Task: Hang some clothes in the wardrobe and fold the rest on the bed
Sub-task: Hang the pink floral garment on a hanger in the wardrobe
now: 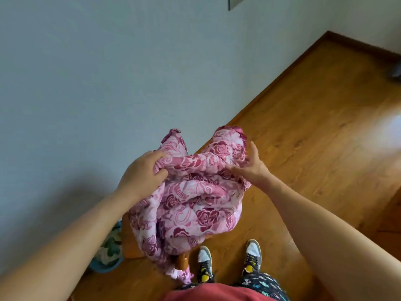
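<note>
In front of the person's chest, held up over the floor, a pink rose-printed garment (191,205) hangs bunched and crumpled between both hands. The left hand (142,170) grips its upper left part, fingers curled tight into a gathered fold. The right hand (252,168) holds the upper right part, pinching the cloth between a raised thumb and fingers that press into the folds. The lower end of the garment trails down to about the level of the knees, where a brown wooden piece (181,261) shows, mostly hidden behind the fabric. Just right of it stand two grey and white shoes (252,255) with yellow toes on the wooden floor (314,137). To the left, against the pale wall (86,72), sits a blue basin (104,266) with a green and white cloth (111,244) in it.
</note>
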